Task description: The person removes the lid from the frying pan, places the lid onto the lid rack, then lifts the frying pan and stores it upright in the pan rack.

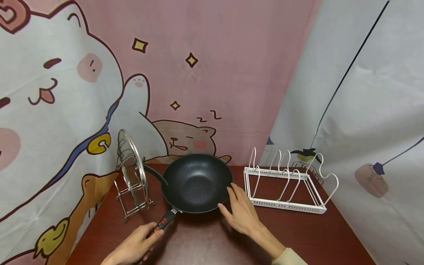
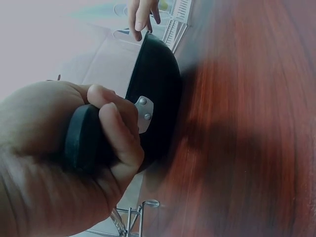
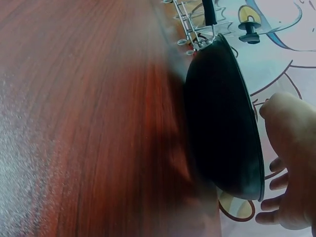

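Observation:
A black wok is in the middle of the head view, low over the brown table, its bowl facing me. By its black handle my left hand grips it, the fingers curled round in the left wrist view. At the wok's right rim is my right hand, fingers extended and thumb apart. Its fingertips are very close to the rim; whether they touch it I cannot tell. A dark curved strip overlaps the wok's left side, its kind unclear.
Left of the wok, a glass lid with a metal rim stands in a small wire rack. To the right lies a white rack with several upright curved wire dividers. The brown table ends at a printed cloth backdrop.

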### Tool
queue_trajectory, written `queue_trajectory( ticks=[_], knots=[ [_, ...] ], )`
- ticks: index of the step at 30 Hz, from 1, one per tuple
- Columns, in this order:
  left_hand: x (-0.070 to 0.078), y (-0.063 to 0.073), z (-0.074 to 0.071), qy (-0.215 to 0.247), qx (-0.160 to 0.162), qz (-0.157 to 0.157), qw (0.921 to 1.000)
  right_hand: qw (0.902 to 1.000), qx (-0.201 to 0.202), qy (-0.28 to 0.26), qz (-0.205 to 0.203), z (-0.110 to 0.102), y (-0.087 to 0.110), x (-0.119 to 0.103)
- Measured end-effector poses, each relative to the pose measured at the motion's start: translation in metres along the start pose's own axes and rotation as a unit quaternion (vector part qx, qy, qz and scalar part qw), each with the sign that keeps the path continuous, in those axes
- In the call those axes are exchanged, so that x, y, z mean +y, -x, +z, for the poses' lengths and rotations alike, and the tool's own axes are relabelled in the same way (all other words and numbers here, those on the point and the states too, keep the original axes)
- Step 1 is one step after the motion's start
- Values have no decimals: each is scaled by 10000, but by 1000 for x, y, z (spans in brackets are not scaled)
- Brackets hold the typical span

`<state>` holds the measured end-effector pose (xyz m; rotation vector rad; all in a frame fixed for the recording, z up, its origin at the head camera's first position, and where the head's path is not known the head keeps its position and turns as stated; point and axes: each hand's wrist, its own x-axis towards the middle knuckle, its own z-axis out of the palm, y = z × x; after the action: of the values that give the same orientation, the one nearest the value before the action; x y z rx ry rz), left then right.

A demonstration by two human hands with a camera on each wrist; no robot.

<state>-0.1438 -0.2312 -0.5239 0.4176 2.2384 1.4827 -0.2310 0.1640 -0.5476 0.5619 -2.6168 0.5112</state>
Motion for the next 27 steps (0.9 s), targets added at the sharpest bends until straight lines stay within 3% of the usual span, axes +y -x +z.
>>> queue_trajectory(
  ticks=[27],
  knots=[
    [0,0,6,-6,63,281,9996,9992,265,296,-57,9,3,-1]
  ],
)
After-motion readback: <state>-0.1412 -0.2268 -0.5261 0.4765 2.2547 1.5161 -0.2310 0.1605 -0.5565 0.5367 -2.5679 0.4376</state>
